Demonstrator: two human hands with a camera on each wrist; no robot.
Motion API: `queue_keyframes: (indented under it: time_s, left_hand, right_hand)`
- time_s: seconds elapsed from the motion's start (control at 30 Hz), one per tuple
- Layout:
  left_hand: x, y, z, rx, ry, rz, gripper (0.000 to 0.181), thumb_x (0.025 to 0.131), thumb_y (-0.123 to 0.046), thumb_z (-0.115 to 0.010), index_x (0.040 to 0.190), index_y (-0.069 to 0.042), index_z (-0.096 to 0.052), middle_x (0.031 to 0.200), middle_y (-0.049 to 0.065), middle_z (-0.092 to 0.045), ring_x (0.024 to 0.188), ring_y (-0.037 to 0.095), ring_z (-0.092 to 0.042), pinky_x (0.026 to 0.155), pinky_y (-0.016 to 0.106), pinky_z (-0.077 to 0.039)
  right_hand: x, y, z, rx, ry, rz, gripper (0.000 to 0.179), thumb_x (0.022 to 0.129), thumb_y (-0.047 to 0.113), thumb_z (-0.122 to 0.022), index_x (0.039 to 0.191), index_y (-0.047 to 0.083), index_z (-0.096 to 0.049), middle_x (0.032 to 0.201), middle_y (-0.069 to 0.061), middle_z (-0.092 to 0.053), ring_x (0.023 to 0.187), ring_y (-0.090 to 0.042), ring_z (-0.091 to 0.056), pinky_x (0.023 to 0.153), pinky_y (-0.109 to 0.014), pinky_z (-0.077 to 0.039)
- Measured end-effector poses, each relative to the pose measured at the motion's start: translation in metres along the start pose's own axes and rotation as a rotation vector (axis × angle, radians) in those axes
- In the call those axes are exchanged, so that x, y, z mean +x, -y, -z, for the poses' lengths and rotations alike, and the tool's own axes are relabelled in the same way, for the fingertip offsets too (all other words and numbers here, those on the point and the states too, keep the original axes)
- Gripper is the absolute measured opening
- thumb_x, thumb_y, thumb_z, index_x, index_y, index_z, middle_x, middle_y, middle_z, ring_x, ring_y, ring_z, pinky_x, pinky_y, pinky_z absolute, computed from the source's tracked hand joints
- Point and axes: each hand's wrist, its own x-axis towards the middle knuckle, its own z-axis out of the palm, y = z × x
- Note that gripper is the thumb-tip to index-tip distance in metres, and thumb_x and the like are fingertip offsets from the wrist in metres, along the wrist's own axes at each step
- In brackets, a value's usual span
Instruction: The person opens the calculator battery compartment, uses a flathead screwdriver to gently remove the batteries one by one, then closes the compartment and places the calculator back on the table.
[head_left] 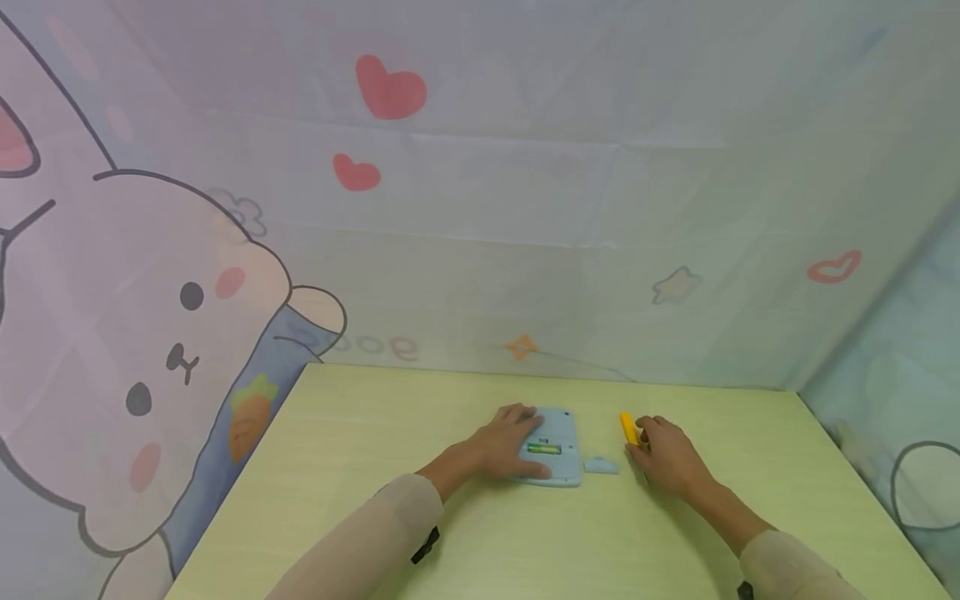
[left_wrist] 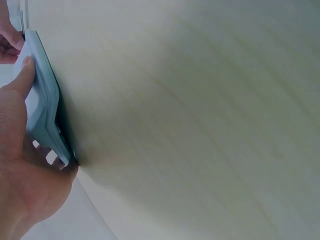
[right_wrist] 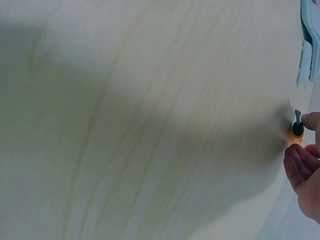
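A light-blue calculator [head_left: 566, 425] lies back side up on the table, a green battery [head_left: 543, 448] showing in its open compartment. My left hand [head_left: 510, 446] grips it from the left, fingers at the far edge and thumb near the front; in the left wrist view the thumb presses on the calculator [left_wrist: 44, 95]. Just right of it lies its small battery cover [head_left: 602, 466]. My right hand [head_left: 671, 458] holds a yellow screwdriver [head_left: 628, 428] between thumb and fingers. The right wrist view shows the screwdriver's flat metal tip [right_wrist: 298, 115] and black collar.
The pale yellow-green table [head_left: 360, 467] ends at a printed fabric backdrop [head_left: 480, 208] behind and a hanging cloth [head_left: 900, 400] on the right. A large cartoon rabbit [head_left: 172, 333] is printed at the left.
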Motion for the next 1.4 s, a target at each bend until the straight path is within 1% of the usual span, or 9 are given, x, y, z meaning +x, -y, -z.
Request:
queue_keyframes:
  time_s: [0.17, 0.47, 0.6, 0.73, 0.83, 1.07, 1.23, 1.4]
  left_hand:
    - [-0.0006, -0.0011, 0.0011, -0.011, -0.001, -0.002, 0.097, 0.092, -0.072, -0.068, 0.167, -0.02, -0.035, 0.172, 0.001, -0.026, 0.159, 0.028, -0.02, 0.115, 0.049, -0.042]
    - [-0.0022, -0.0058, 0.0064, -0.02, 0.0, 0.013, 0.097, 0.091, -0.072, -0.069, 0.167, -0.022, -0.037, 0.172, -0.001, -0.027, 0.159, 0.026, -0.021, 0.114, 0.049, -0.042]
    - [-0.002, -0.0066, 0.0077, -0.023, 0.001, 0.017, 0.097, 0.091, -0.072, -0.069, 0.167, -0.021, -0.037, 0.172, -0.001, -0.027, 0.159, 0.025, -0.021, 0.115, 0.049, -0.042]
    - [-0.0013, -0.0063, 0.0078, -0.021, 0.0, 0.015, 0.097, 0.09, -0.071, -0.07, 0.166, -0.02, -0.037, 0.171, 0.0, -0.028, 0.158, 0.025, -0.023, 0.114, 0.048, -0.042]
    - [-0.0011, -0.0061, 0.008, -0.021, 0.002, 0.013, 0.097, 0.09, -0.071, -0.07, 0.166, -0.02, -0.037, 0.171, 0.001, -0.028, 0.158, 0.026, -0.023, 0.114, 0.047, -0.043]
    - [-0.0013, -0.0053, 0.008, -0.023, 0.009, 0.013, 0.097, 0.091, -0.07, -0.07, 0.167, -0.019, -0.036, 0.172, 0.002, -0.027, 0.159, 0.026, -0.021, 0.115, 0.047, -0.042]
    - [-0.0012, -0.0041, 0.0075, -0.015, 0.015, 0.012, 0.098, 0.091, -0.07, -0.07, 0.167, -0.019, -0.036, 0.172, 0.002, -0.027, 0.158, 0.027, -0.021, 0.114, 0.047, -0.043]
    - [-0.0013, -0.0031, 0.007, -0.017, 0.012, 0.008, 0.098, 0.091, -0.07, -0.07, 0.167, -0.019, -0.036, 0.172, 0.003, -0.027, 0.158, 0.027, -0.021, 0.115, 0.048, -0.042]
  right_hand:
    - [-0.0008, -0.0018, -0.0021, 0.022, 0.003, -0.017, 0.038, 0.094, 0.007, -0.078, 0.121, -0.015, -0.064, 0.096, -0.014, -0.066, 0.082, -0.026, -0.066, 0.073, -0.045, -0.059]
    - [0.0006, -0.0017, -0.0025, -0.004, -0.01, -0.024, 0.029, 0.089, -0.002, -0.074, 0.116, -0.012, -0.068, 0.093, -0.011, -0.065, 0.08, -0.024, -0.064, 0.076, -0.048, -0.058]
    - [0.0, -0.0026, -0.0019, -0.031, -0.022, 0.006, 0.027, 0.087, -0.005, -0.073, 0.113, -0.012, -0.07, 0.095, -0.013, -0.065, 0.083, -0.026, -0.062, 0.077, -0.048, -0.057]
    - [-0.0005, -0.0039, -0.0023, -0.068, -0.061, 0.05, 0.024, 0.087, -0.006, -0.073, 0.111, -0.01, -0.071, 0.096, -0.012, -0.062, 0.084, -0.027, -0.057, 0.075, -0.045, -0.054]
    - [-0.0008, -0.0032, -0.0009, -0.087, -0.083, 0.069, 0.023, 0.087, -0.007, -0.074, 0.11, -0.009, -0.072, 0.096, -0.012, -0.061, 0.083, -0.026, -0.056, 0.073, -0.044, -0.054]
    - [-0.0006, -0.0029, 0.0026, -0.111, -0.097, 0.089, 0.02, 0.087, -0.008, -0.075, 0.106, -0.007, -0.074, 0.097, -0.012, -0.061, 0.085, -0.026, -0.056, 0.074, -0.044, -0.054]
    - [-0.0013, -0.0053, 0.0021, -0.098, -0.105, 0.093, 0.019, 0.086, -0.009, -0.075, 0.105, -0.005, -0.073, 0.096, -0.012, -0.061, 0.085, -0.027, -0.056, 0.074, -0.045, -0.055]
    - [-0.0019, -0.0078, 0.0004, -0.084, -0.096, 0.093, 0.019, 0.085, -0.009, -0.076, 0.103, -0.004, -0.072, 0.095, -0.011, -0.062, 0.083, -0.026, -0.056, 0.073, -0.045, -0.054]
